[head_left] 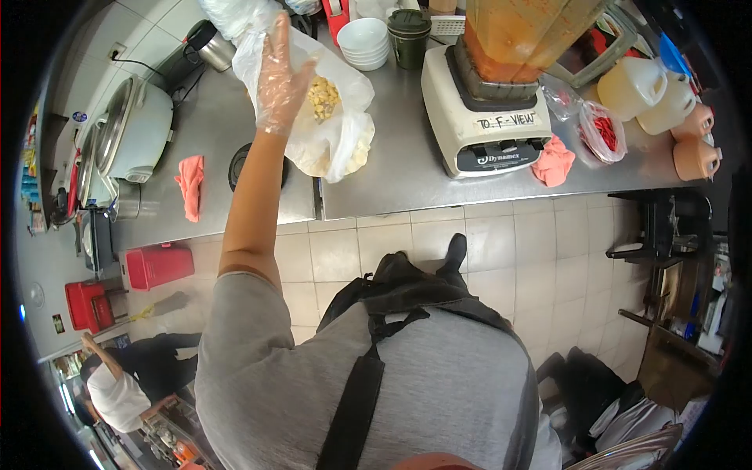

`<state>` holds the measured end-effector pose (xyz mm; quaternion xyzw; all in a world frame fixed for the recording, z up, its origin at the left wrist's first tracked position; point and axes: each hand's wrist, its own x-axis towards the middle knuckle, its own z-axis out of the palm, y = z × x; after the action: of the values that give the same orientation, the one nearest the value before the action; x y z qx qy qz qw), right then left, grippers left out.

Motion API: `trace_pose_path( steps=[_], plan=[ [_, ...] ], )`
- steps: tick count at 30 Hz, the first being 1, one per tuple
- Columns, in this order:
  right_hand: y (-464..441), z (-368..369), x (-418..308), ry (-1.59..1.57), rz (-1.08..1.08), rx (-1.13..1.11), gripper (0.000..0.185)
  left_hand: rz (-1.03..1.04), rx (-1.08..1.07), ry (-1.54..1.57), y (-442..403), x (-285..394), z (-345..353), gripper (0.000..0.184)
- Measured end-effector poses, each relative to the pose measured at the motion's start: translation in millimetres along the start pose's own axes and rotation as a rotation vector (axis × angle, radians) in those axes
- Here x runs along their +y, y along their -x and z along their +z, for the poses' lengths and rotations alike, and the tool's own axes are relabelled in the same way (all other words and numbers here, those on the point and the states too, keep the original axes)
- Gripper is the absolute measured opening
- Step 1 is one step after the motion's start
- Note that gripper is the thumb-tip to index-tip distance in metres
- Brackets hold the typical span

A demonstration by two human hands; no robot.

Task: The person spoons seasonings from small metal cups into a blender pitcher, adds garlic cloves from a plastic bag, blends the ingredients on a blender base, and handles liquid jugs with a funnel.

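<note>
My left hand (280, 86), in a clear plastic glove, is stretched out over the steel counter with its thumb apart from the fingers. It is above or against the left side of a white plastic bag (356, 98); whether it touches the bag I cannot tell. Small yellow pieces (323, 97) show in the bag's opening, and paler lumps lie at its lower right edge. Beneath my forearm, a round black object (237, 166) is partly covered. No part of my right hand can be seen.
A Dynamex blender (489, 117) with orange contents stands right of the bag, near stacked white bowls (365, 43). Pink cloths (190, 186), a bag of red chillies (603, 135) and jugs (633, 88) lie along the counter (376, 196). Other people (117, 395) are behind me.
</note>
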<state>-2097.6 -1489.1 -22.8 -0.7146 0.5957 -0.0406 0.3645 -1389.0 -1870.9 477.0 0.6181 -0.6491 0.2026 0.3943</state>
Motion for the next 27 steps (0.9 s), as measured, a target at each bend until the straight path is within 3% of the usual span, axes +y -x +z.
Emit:
trace_pose_path(
  steps=[2,3,4,6,7,8,10,11,13,14,16,17,21,22,24,26,27],
  plan=[
    [-29,-102,-120,-0.688,0.611,0.07,0.038,0.1,-0.168,-0.011,-6,-23,5,0.084],
    [-44,-132,-160,-0.521,0.653,0.043,0.037,0.094,-0.056,-0.418,-9,-22,1,0.059],
    [-46,-127,-144,-0.514,0.651,0.038,0.037,0.087,-0.057,-0.422,-14,-20,-8,0.059],
    [-60,-122,-128,-0.458,0.336,0.12,0.038,0.226,0.038,-0.378,-25,-19,-25,0.028],
    [-63,-122,-126,-0.5,0.312,0.159,0.038,0.297,0.085,-0.356,-28,-18,-33,0.016],
    [-66,-130,-138,-0.498,0.306,0.154,0.038,0.295,0.086,-0.363,-26,-10,-47,0.016],
    [-70,-157,-189,-0.556,0.554,0.079,0.038,0.294,0.227,-0.298,-15,9,-73,0.018],
    [-70,-152,-183,-0.557,0.555,0.078,0.038,0.295,0.226,-0.299,-13,11,-75,0.018],
    [-65,-131,-156,-0.636,0.574,0.007,0.031,0.098,0.209,-0.06,-4,14,-80,0.018],
    [-62,-97,-100,-0.325,0.316,-0.149,0.028,0.09,0.208,-0.068,-1,9,-79,0.018],
    [-57,-35,-2,0.383,-0.272,-0.168,0.021,0.039,-0.093,-0.128,-4,-8,-69,0.024],
    [-51,-50,-25,0.202,-0.067,-0.26,0.013,-0.082,-0.161,-0.097,-8,7,-76,0.03],
    [-36,-40,0,0.265,-0.083,-0.179,0.015,-0.328,-0.195,-0.116,8,70,-124,0.038],
    [-31,-35,9,0.194,-0.022,-0.156,0.015,-0.328,-0.196,-0.115,20,82,-128,0.038],
    [-30,-32,8,0.122,0.04,-0.125,0.016,-0.316,0.248,-0.388,51,93,-120,0.025],
    [-27,-41,-18,-0.497,0.449,-0.027,0.02,-0.164,0.388,0.003,111,56,-62,0.014],
    [-23,-48,-27,-0.498,0.452,-0.021,0.02,-0.193,0.183,0.016,107,62,-56,0.01]
  ],
)
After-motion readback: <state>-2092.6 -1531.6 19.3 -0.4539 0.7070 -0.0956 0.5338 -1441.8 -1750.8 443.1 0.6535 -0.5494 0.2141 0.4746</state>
